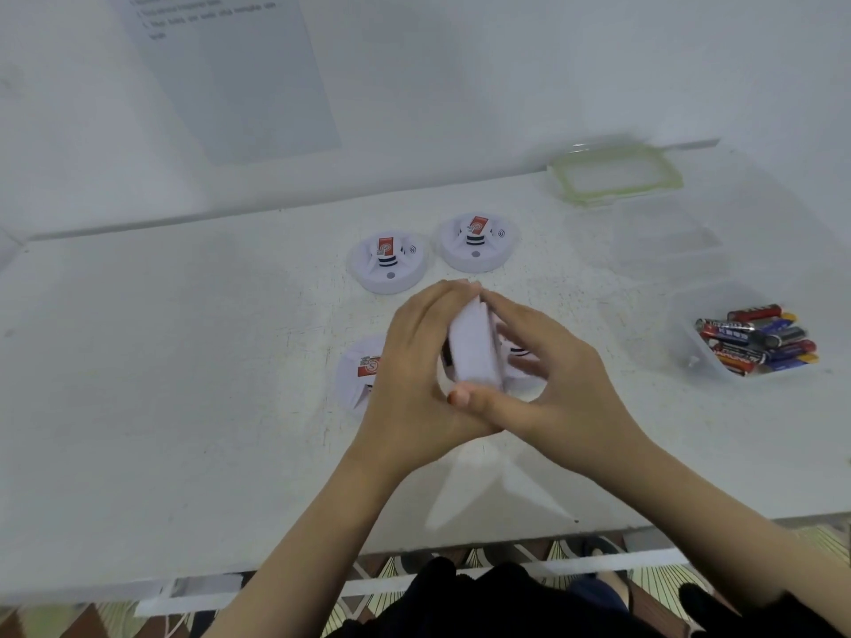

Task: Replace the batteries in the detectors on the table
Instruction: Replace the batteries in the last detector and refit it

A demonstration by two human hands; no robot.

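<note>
Black fabric (460,596) lies at the bottom edge, below the near rim of the white tabletop (184,407). Above the tabletop's middle, both forearms reach in and meet around one round white detector (474,347), held up on its edge and slightly blurred. The left hand (414,361) curves over its left face and the right hand (557,375) over its right, thumb across the near rim, so each grip is clamped on this raised detector. Under the left hand a second detector (359,373) lies flat, red label up; a third detector (520,356) shows only in part behind the right fingers. To the right, well apart, a clear tub (690,361) holds a heap of red and blue batteries (755,340). Farther back two more detectors (389,260) (476,241) lie side by side. Beyond them, a green-rimmed lid (617,175) rests near the wall, where a printed sheet (230,76) hangs.
</note>
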